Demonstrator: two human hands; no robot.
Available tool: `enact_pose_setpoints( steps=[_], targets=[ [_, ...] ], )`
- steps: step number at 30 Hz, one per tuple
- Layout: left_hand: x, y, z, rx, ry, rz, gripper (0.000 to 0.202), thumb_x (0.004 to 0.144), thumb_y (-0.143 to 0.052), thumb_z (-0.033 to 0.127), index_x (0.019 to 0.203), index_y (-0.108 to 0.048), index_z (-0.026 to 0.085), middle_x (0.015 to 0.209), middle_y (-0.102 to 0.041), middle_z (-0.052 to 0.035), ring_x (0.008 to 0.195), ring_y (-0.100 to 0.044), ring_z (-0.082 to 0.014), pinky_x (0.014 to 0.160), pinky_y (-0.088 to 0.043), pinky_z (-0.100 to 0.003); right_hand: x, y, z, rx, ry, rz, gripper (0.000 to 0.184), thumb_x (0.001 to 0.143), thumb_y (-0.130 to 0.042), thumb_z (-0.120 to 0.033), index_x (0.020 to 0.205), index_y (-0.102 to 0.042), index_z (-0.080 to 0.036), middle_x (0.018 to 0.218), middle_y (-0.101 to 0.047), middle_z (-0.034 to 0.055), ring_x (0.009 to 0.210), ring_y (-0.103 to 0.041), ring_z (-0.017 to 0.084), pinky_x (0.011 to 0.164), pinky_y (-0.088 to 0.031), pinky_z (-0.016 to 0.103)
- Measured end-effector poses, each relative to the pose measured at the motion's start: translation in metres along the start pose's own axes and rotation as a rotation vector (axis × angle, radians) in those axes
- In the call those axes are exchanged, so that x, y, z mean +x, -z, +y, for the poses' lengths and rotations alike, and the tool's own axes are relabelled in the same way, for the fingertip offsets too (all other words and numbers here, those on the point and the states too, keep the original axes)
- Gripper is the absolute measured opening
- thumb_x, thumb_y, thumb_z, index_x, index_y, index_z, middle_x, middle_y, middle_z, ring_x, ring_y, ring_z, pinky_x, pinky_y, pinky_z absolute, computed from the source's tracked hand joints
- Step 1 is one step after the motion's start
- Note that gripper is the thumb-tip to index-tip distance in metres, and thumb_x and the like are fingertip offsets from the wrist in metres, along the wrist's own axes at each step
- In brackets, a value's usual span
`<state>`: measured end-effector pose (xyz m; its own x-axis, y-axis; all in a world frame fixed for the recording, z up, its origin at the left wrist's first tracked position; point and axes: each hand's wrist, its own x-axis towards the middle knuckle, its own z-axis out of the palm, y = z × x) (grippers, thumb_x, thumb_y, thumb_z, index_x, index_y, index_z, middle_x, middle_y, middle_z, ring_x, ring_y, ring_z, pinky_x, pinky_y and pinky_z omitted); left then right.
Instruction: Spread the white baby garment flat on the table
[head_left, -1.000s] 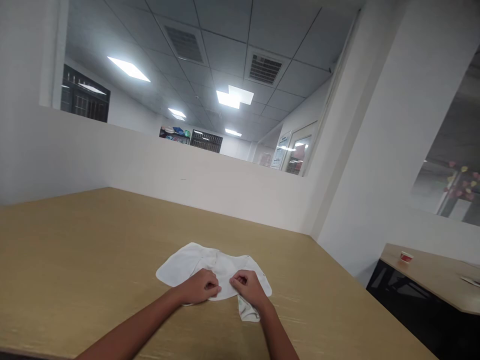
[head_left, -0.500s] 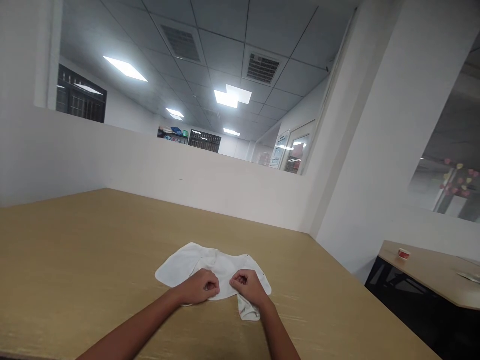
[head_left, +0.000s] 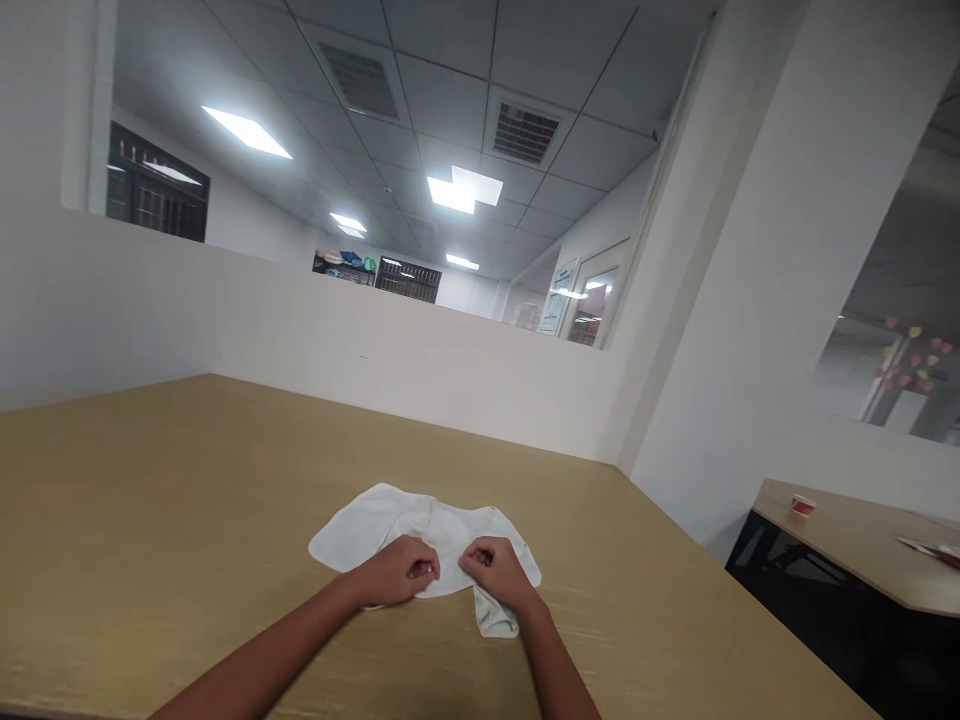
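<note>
Only your view's drifted a touch — your left hand (head_left: 397,572) and right hand (head_left: 499,574) stay curled nearly closed over the white cloth (head_left: 349,535) on the tabletop (head_left: 187,520); can't tell if either grip's pinching it.

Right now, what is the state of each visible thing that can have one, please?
White curved-edged fabric piece, spread with wrinkles on the large light-brown table
White flap with faint print, creased
Bare left hand, curled on the fabric; grip unclear
Bare right hand, curled on the fabric; grip unclear
Small red-and-white cup, upright
White rectangular ceiling lights, lit
</note>
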<state>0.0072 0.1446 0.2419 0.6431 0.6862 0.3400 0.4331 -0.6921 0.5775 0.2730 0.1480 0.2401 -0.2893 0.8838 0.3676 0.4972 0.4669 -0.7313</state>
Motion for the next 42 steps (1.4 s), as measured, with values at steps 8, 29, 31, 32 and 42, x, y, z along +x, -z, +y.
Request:
enact_pose_setpoints(
  steps=[8, 29, 31, 32, 42],
  targets=[
    [0.0004, 0.0013, 0.0002, 0.006, 0.000, -0.012, 0.023, 0.083, -0.058, 0.019, 0.095, -0.077, 0.022, 0.082, -0.069, -0.0014, 0.078, -0.061, -0.0161, 0.070, -0.039, -0.024, 0.0004, -0.0003, -0.0050, -0.004, -0.008, -0.010, 0.016, 0.080, -0.071, -0.029, 0.077, -0.077, -0.015, 0.069, -0.063, 0.0001, 0.067, -0.047, 0.013, 0.064, -0.034, 0.023],
    [0.0015, 0.0023, 0.0021, 0.051, -0.024, 0.001, 0.012, 0.085, -0.059, 0.024, 0.083, -0.069, 0.018, 0.080, -0.067, -0.0015, 0.075, -0.055, -0.0157, 0.068, -0.036, -0.026, -0.0014, 0.0020, -0.0030, 0.011, -0.036, -0.063, 0.018, 0.080, -0.070, -0.030, 0.078, -0.078, -0.014, 0.073, -0.066, 0.0007, 0.070, -0.050, 0.014, 0.065, -0.035, 0.024],
    [0.0017, 0.0015, 0.0009, 0.049, -0.025, 0.006, 0.012, 0.086, -0.059, 0.024, 0.083, -0.069, 0.018, 0.081, -0.067, -0.0018, 0.076, -0.055, -0.0160, 0.068, -0.036, -0.026, -0.0014, 0.0020, -0.0029, -0.002, -0.034, -0.059, 0.019, 0.081, -0.070, -0.031, 0.079, -0.078, -0.014, 0.074, -0.067, 0.0011, 0.071, -0.051, 0.015, 0.065, -0.035, 0.024],
    [0.0018, 0.0010, 0.0002, 0.049, -0.026, 0.006, 0.012, 0.086, -0.059, 0.024, 0.083, -0.069, 0.018, 0.081, -0.067, -0.0019, 0.076, -0.055, -0.0161, 0.068, -0.036, -0.026, -0.0014, 0.0020, -0.0027, -0.009, -0.033, -0.057, 0.019, 0.081, -0.070, -0.031, 0.079, -0.078, -0.014, 0.075, -0.067, 0.0013, 0.071, -0.051, 0.015, 0.065, -0.035, 0.024],
    [0.0016, -0.0005, -0.0018, 0.037, -0.031, 0.008, 0.013, 0.086, -0.059, 0.024, 0.085, -0.071, 0.019, 0.080, -0.067, -0.0016, 0.075, -0.056, -0.0158, 0.068, -0.036, -0.026, -0.0011, 0.0020, -0.0011, -0.033, -0.044, -0.047, 0.021, 0.082, -0.069, -0.033, 0.077, -0.077, -0.014, 0.070, -0.063, 0.0005, 0.066, -0.047, 0.014, 0.062, -0.033, 0.024]
  ],
)
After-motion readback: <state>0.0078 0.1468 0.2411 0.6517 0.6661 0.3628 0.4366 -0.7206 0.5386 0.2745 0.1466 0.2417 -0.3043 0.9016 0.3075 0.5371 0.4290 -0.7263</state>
